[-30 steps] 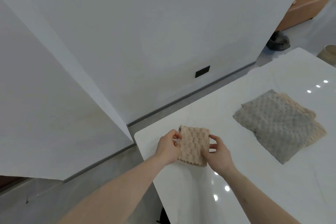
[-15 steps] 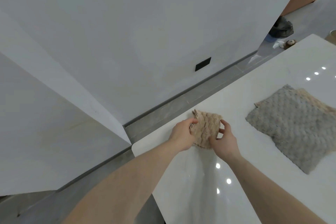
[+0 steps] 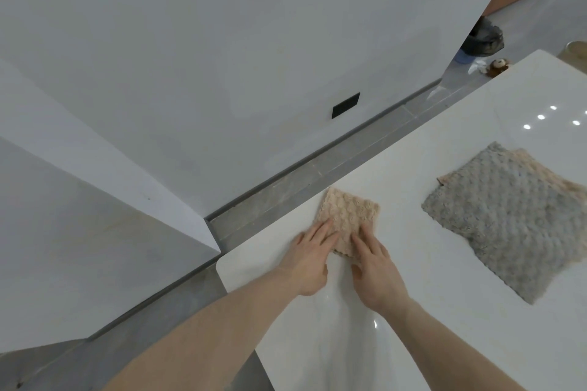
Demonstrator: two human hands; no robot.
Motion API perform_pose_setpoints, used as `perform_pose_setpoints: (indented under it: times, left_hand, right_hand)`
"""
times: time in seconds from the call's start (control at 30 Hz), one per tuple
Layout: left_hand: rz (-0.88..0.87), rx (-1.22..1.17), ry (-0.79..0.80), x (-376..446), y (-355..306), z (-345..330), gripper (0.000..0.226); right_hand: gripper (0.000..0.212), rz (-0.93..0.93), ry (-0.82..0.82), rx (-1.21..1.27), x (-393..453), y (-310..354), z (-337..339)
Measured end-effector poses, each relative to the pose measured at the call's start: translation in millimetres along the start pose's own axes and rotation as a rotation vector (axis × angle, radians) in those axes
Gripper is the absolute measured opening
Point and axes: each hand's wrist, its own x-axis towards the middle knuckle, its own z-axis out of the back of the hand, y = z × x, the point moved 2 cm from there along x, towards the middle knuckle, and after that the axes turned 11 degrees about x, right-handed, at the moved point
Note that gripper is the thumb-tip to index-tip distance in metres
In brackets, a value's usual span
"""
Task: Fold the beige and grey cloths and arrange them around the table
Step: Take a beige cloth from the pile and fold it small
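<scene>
A small folded beige cloth (image 3: 347,217) lies flat on the white table (image 3: 422,320) near its far left corner. My left hand (image 3: 309,259) rests on the cloth's left near edge with straight fingers. My right hand (image 3: 374,267) presses its near right corner, fingers flat. To the right lies a grey cloth (image 3: 514,219), spread open on top of another beige cloth (image 3: 540,173) whose edges show at the far side.
The table's left edge and rounded corner (image 3: 222,267) lie just left of my left hand. Beyond the table are a grey floor strip and a white wall (image 3: 254,57) with a dark socket (image 3: 345,105). Small items lie on the floor at the far right.
Both hands held the folded beige cloth pinched above the table. It now lies flat near the corner, and my fingers have straightened and rest on it.
</scene>
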Motion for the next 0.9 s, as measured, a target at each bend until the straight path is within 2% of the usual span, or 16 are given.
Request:
perform_pose_setpoints:
  times: [0.23, 0.43, 0.67, 0.77, 0.9]
  left_hand:
    - [-0.01, 0.07, 0.158, 13.6, -5.7, -0.5, 0.09]
    - [0.012, 0.056, 0.209, 45.3, -18.8, 12.5, 0.095]
    - [-0.039, 0.185, 0.243, 23.9, -7.6, -1.3, 0.092]
    - [-0.028, 0.203, 0.282, 18.4, -5.8, 6.4, 0.089]
    - [-0.017, 0.2, 0.293, -6.5, -18.2, 12.9, 0.088]
  right_hand:
    - [0.074, -0.057, 0.126, -0.153, 13.7, -6.5, 6.3]
    - [0.078, -0.146, 0.173, -0.205, 29.9, -12.9, 24.8]
    - [0.089, -0.191, 0.335, -0.317, 27.8, -9.3, 44.0]
    - [0.089, -0.213, 0.36, -0.299, 28.0, -2.6, 52.4]
    - [0.095, -0.141, 0.354, -0.222, 0.9, 3.8, 50.5]
